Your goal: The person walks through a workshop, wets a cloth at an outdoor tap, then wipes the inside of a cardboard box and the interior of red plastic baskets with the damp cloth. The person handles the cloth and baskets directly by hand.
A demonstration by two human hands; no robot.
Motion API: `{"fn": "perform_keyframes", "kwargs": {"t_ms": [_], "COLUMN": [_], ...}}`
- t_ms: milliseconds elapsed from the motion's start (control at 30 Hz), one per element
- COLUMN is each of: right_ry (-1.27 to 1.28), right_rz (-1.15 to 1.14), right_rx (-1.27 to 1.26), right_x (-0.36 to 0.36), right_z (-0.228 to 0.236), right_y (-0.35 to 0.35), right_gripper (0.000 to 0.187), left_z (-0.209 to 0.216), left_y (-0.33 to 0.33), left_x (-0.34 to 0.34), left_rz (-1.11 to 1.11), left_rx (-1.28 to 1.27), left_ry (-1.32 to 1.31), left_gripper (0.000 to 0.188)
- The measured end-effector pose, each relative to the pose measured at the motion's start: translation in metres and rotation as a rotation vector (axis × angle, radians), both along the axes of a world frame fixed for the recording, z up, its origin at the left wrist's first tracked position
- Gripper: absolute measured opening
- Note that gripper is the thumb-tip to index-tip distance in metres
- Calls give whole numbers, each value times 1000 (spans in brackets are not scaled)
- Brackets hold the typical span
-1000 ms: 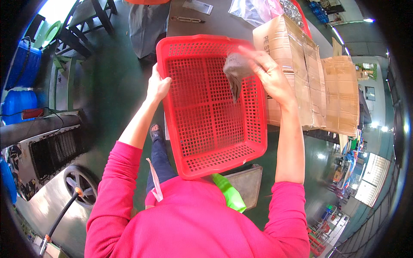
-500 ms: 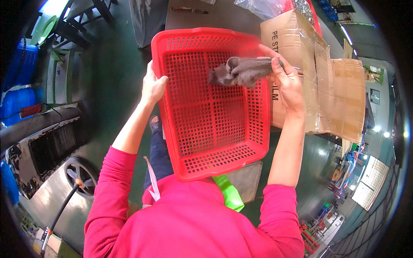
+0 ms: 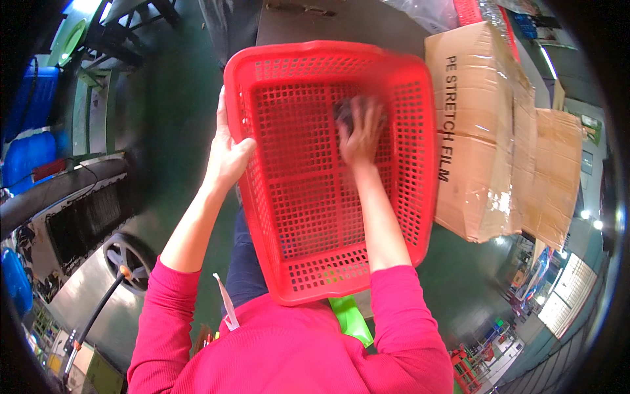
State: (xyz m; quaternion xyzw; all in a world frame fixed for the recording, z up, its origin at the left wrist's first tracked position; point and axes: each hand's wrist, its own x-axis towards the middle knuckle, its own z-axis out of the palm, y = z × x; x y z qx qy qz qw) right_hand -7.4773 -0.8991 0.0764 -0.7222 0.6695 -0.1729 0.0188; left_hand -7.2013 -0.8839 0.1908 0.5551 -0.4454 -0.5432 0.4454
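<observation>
In front of my body a red plastic basket [image 3: 341, 293] with perforated walls and floor is tilted toward me. My left hand [image 3: 227, 157] grips its left rim, thumb over the inside edge and fingers behind. Inside the basket, my right hand [image 3: 362, 131] presses a dark grey cloth [image 3: 344, 113] against the upper right of the floor. Motion smears the fingers there, and they partly cover the cloth. Apart from the cloth, I see nothing lying in the basket.
Cardboard boxes [image 3: 469, 131] stand close by on the right. Behind the basket is a dark tabletop [image 3: 354, 23] with a clear plastic bag [image 3: 426, 13]. At the left are a wheel [image 3: 128, 262] on a metal frame and blue containers [image 3: 29, 161].
My right hand has moved from the basket's right rim into its inside, taking the cloth down onto the floor. The basket sits slightly lower and more to the right in view.
</observation>
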Motion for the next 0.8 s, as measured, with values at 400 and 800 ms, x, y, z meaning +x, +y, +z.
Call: {"fn": "perform_keyframes", "kwargs": {"t_ms": [400,800], "right_ry": [-439,-313], "right_rz": [578,545], "right_rx": [240,-130], "right_x": [114,114], "right_z": [28,13], "right_y": [82,-37], "right_gripper": [50,46], "left_z": [-3,-7], "left_y": [-2,0], "left_x": [-8,-5], "left_rz": [89,72], "left_rx": [-28,-60], "left_ry": [-190,-298], "left_gripper": [71,72]}}
